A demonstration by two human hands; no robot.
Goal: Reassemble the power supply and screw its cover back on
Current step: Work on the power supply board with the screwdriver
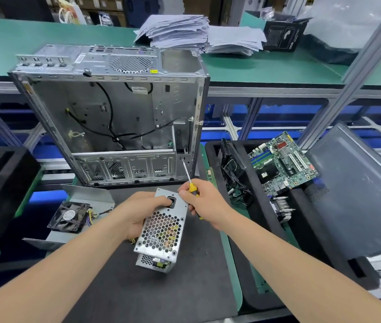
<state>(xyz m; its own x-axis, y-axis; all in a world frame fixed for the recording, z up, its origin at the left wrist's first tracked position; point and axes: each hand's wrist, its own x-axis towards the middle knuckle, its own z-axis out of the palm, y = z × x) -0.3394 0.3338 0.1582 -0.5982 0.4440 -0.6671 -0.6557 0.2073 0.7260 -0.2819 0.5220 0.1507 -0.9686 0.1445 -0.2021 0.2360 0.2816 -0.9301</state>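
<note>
Reassembly in progress: the left hand (138,213) grips the perforated power supply (161,231) over the dark surface (161,294), thumb at its black socket (172,202), while the right hand (205,201) is wrapped round a yellow-handled screwdriver (193,188). What looks to be the cover (89,194), bearing a black fan (68,216), lies apart to the left, so closing the housing appears not yet done; the next move likely calls for mating cover and body and lining up screw holes before the driver goes in. Behind stands a stripped computer case (115,113); at right, a motherboard (282,164) rests in a black tray (250,264) beside a grey side panel (357,194). Paper stacks (177,31) sit on a far green surface (45,43).
</note>
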